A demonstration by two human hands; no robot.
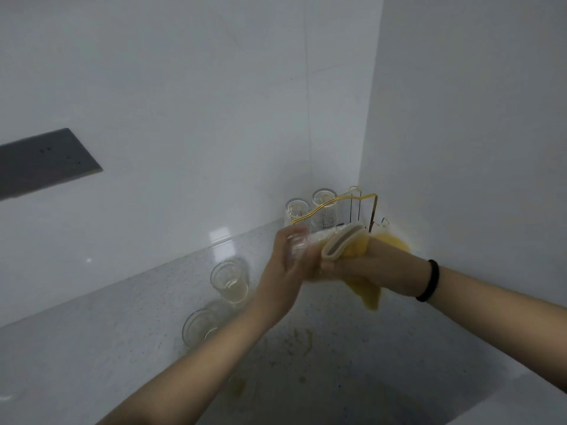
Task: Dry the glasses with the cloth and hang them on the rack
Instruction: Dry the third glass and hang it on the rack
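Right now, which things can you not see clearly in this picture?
Head view only:
- Clear ribbed glass being dried: motion-blurred, partly hidden by the left hand.
- Right hand: fingers wrapped in the yellow cloth.
- Gold wire rack: base hidden behind both hands.
- Nearest counter glass: partly covered by the left forearm.

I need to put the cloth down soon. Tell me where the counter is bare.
Bare counter lies left of the two standing glasses, running to the wall. The stretch right of the hands below the rack is also open, though stained. The corner itself is crowded with the rack and its hung glasses.
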